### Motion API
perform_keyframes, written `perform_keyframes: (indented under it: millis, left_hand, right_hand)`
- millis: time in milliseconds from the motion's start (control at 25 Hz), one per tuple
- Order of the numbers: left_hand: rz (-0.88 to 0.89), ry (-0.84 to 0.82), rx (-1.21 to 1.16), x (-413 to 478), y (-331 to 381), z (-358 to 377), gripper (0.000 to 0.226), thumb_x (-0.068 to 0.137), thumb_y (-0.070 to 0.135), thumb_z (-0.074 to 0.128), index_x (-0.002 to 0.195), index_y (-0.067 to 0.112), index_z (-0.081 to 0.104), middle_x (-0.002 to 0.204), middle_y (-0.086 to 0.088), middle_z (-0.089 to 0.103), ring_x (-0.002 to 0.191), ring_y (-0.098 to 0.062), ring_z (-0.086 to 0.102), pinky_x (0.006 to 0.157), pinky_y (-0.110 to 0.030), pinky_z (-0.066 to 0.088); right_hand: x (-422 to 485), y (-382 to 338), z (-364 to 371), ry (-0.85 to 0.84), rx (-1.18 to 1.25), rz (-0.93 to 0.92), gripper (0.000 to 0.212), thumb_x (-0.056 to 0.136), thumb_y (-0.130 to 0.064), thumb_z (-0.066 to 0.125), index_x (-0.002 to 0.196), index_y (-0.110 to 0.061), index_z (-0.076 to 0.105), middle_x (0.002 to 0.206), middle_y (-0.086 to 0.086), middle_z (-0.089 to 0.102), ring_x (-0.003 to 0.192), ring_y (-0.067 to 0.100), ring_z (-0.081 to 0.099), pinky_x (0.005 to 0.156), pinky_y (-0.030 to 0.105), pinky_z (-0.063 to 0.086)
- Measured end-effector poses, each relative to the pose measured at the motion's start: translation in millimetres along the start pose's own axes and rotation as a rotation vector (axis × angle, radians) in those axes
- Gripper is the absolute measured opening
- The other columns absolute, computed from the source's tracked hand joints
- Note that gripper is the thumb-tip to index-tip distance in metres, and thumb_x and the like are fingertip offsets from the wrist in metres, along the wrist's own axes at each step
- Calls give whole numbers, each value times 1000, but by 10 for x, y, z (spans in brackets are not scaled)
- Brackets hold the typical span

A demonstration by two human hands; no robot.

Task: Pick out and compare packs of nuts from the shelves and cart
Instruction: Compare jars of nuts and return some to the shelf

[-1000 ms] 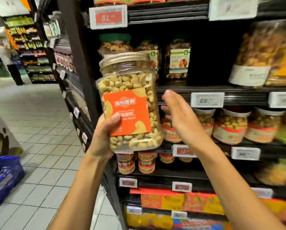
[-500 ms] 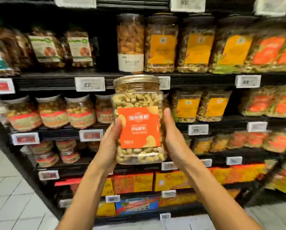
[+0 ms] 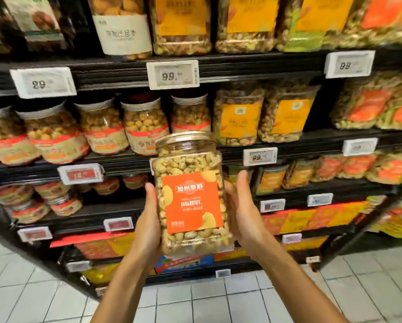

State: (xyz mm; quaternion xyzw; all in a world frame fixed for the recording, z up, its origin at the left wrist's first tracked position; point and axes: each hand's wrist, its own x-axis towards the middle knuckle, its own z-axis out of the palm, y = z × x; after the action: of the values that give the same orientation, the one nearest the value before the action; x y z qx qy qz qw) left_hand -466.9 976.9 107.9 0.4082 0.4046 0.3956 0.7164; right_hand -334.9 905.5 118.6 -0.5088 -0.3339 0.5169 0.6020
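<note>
A tall clear jar of cashew nuts [image 3: 190, 197] with an orange label and a pale lid is held upright in front of the shelves. My left hand [image 3: 148, 226] grips its left side, thumb lying along the front edge. On the jar's right side is my right hand [image 3: 243, 213], its fingers wrapped behind the jar. The label faces me. More jars and packs of nuts fill the black shelves [image 3: 242, 64] behind it, among them round jars with red bands [image 3: 55, 138] and yellow-labelled packs [image 3: 240, 120].
White price tags [image 3: 173, 74] hang on the shelf edges. Orange-labelled packs [image 3: 367, 108] sit at the right. Flat orange and yellow boxes [image 3: 311, 217] line the lower shelves. White floor tiles [image 3: 218, 301] lie below.
My view swung from the aisle end to face the shelves and came closer. My right hand, apart from the jar a second ago, closed on its right side; the jar now sits lower in view.
</note>
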Motion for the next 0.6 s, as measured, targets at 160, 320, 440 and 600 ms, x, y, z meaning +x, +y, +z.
perform_keyframes:
  millis: [160,320,440,600]
  left_hand:
    - [-121,-71,32,209,-561,-40,60,59,72,39,76,29,78,86,-5,76,78,-19,72,54,-27,57]
    - [-190,-221,66,135,-786,447,63,61,71,42,87,25,75,93,-7,75,83,-22,72,66,-34,58]
    - [-142,-315,119,62,-777,1183,61,58,69,47,95,25,69,84,-1,76,75,-16,73,53,-25,56]
    - [42,-405,201,59,-743,2265,60,68,70,46,106,30,68,101,5,74,93,-12,70,78,-31,56]
  right_hand:
    - [24,503,-264,130,24,52,78,61,-74,34,115,-27,62,109,0,71,103,15,66,91,33,53]
    - [-261,533,-721,239,39,13,69,62,-75,39,109,-32,65,107,-5,72,103,12,66,88,31,54]
    - [-438,198,-1278,335,9,-64,66,64,-74,37,108,-34,67,109,-3,72,106,15,65,99,43,47]
    - [-541,-416,-2129,341,33,-168,63,64,-74,37,105,-35,65,101,-6,74,97,12,69,81,32,57]
